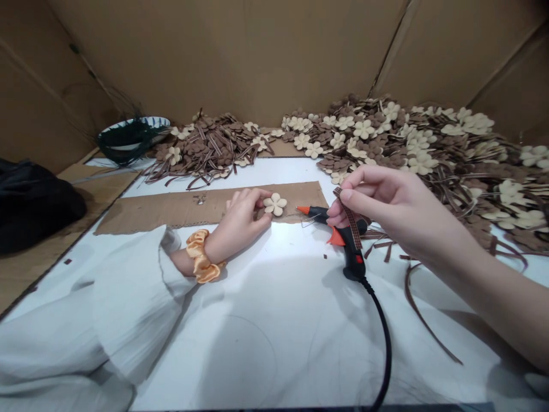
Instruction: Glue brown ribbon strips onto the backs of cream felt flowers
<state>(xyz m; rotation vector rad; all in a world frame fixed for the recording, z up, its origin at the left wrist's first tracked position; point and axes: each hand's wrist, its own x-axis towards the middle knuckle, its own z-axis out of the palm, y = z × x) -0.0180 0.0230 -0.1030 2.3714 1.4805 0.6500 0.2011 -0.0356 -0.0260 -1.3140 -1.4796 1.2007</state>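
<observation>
My left hand (246, 214) rests at the cardboard strip (171, 206), its thumb and fingers closed on the edge of a cream fabric flower (275, 204). A tan scrunchie circles that wrist. Above the glue gun, my right hand (377, 200) pinches a short brown checked ribbon (352, 220) between thumb and forefinger; the ribbon hangs down in a loop. The black glue gun (354, 257) with an orange nozzle and trigger lies beneath it, nozzle pointing left toward the flower. Part of the gun's body is hidden behind the right fingers and ribbon.
Brown and cream fabric flowers (364, 130) are heaped at the back right. A smaller pile of flowers and ribbons (210, 146) lies at the back left, near a bowl (158, 122) holding dark green strands. The gun's cord (386, 343) runs toward me. A black bundle (38, 200) sits far left.
</observation>
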